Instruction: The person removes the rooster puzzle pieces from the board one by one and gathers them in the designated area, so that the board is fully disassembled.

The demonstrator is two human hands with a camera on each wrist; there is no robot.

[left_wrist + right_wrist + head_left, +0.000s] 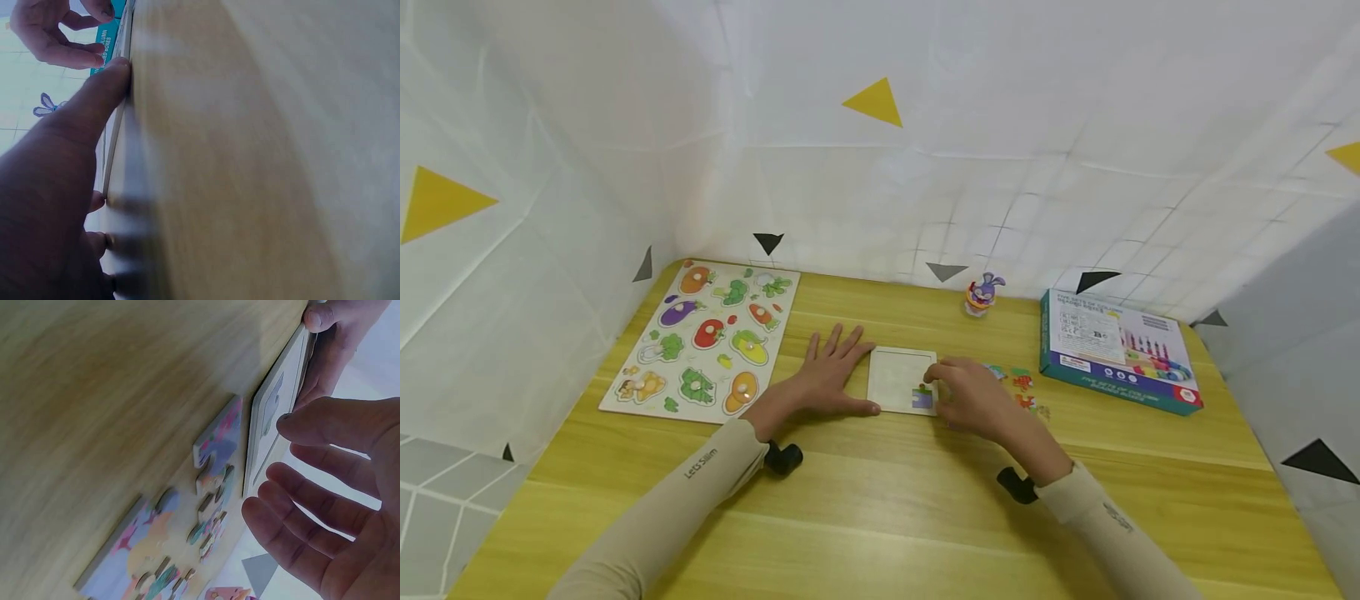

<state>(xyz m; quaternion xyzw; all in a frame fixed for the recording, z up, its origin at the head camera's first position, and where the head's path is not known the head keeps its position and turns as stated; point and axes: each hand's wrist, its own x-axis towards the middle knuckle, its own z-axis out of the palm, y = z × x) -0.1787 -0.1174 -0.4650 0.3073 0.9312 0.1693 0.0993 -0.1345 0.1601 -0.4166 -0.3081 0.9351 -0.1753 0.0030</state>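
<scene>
A square wooden puzzle tray (895, 375) lies on the table with one purple and green jigsaw piece (922, 401) in its near right corner. My left hand (829, 379) has its fingers spread; thumb and index fingertip touch the tray's left side. Over the tray's right edge hovers my right hand (976, 402), its fingers loosely bent. In the right wrist view, the thumb and fingers of that right hand (331, 487) stand apart with nothing between them. Loose jigsaw pieces (1022, 382) lie right of the tray, partly hidden by the right hand.
A vegetable knob puzzle board (718, 333) lies at the left. At the right back sits a teal and white box (1120, 354). A small purple rabbit toy (982, 294) stands near the back edge of the wooden table (865, 517), before a white curtain (805, 192).
</scene>
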